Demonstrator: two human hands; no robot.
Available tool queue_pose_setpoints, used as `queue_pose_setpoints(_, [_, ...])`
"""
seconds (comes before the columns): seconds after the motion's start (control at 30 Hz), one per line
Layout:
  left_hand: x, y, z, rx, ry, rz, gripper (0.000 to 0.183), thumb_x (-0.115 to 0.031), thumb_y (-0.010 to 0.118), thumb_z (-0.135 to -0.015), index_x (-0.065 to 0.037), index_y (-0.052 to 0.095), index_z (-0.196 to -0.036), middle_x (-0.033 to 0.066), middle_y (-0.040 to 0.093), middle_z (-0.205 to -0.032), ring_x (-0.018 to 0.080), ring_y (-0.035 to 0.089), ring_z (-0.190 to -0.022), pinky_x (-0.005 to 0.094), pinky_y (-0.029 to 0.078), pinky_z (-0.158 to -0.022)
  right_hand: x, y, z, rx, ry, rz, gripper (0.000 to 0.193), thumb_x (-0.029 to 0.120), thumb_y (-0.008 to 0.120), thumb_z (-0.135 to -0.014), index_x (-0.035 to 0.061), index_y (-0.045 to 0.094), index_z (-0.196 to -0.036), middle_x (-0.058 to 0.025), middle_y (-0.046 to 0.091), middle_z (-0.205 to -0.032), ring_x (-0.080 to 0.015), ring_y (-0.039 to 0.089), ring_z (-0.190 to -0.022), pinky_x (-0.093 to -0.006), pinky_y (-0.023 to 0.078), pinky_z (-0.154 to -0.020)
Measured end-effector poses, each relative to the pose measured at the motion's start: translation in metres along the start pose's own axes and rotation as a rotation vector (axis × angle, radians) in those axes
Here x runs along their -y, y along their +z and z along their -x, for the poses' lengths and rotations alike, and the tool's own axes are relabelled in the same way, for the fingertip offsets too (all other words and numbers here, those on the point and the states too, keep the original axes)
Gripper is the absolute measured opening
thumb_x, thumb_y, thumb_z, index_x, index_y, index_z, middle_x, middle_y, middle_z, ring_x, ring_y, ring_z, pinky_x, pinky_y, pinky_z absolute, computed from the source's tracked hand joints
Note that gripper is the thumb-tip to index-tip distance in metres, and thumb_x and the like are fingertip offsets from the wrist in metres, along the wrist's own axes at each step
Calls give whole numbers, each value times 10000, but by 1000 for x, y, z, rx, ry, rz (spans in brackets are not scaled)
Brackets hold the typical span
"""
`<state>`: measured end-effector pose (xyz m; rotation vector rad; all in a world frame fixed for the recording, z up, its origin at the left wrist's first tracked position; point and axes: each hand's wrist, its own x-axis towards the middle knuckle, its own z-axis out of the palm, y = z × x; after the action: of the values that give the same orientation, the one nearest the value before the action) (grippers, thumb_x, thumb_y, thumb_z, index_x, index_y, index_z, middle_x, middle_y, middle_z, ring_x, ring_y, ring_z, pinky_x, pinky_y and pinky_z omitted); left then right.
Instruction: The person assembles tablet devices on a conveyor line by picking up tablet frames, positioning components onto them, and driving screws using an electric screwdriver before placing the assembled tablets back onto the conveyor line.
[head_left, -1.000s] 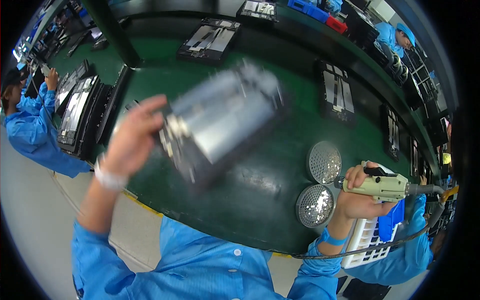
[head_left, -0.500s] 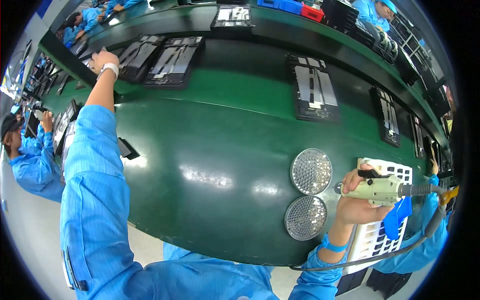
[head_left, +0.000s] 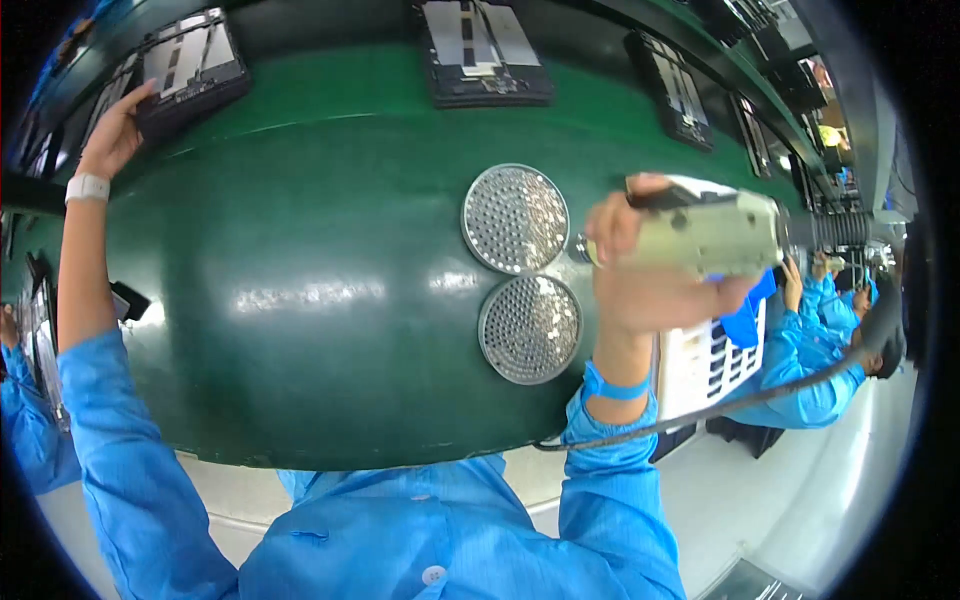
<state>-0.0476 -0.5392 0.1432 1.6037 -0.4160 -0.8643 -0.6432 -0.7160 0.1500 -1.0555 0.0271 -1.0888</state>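
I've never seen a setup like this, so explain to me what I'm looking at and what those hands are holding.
There's no robot here: these are a person's two bare hands, seen from a wide fisheye camera worn on the head and looking down. That lens makes straight edges bend.

The right hand holds a pale green power tool. The left hand is at the edge of a flat dark device with silver panels; whether it grips is hard to tell.

On the green table, an upper round dish and a lower round dish hold small shiny bits. More flat devices lie along the far side. At the right is a white slotted tray.
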Motion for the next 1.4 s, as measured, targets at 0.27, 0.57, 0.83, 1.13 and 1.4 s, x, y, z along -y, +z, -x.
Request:
queue_pose_setpoints(0.27, [57,151,221,98,98,134,300,-159,670,-912,-31,599,-1173,18,672,-1011,93,624,-899,249,497,-826,-25,21,-10,-175,68,104,1058,877,214,-807,-82,580,-1065,-151,605,-680,-202,509,-481,-312,415,-452])
queue_pose_setpoints(0.57, [97,165,308,251,-58,-103,399,-28,668,-885,56,536,-1252,88,698,-1003,132,657,-880,231,502,-809,-35,35,21,-184,118,152,1126,903,147,-774,-89,568,-1100,-119,563,-633,-220,478,-568,-347,387,-558])
queue_pose_setpoints(0.83, [123,15,250,-394,714,-1600,438,-55,571,-938,-56,527,-1373,118,454,-1486,337,388,-1386,412,326,-1137,-37,37,24,-187,140,188,1122,920,173,-750,-73,579,-1081,-111,566,-629,-208,481,-552,-338,400,-567])
queue_pose_setpoints(1.13, [130,-28,232,-333,751,-1456,320,-32,578,-936,-20,616,-1254,127,567,-1374,314,463,-1339,399,366,-1111,-34,42,25,-132,98,235,1100,918,223,-750,-70,590,-1065,-108,567,-631,-205,483,-539,-326,397,-535])
queue_pose_setpoints(1.4, [128,-1,236,-391,867,-1320,229,0,599,-918,11,654,-1140,120,634,-1255,309,513,-1295,397,415,-1061,-35,48,24,-160,73,298,1087,919,240,-749,-69,600,-1026,-97,564,-609,-186,496,-517,-302,404,-499])
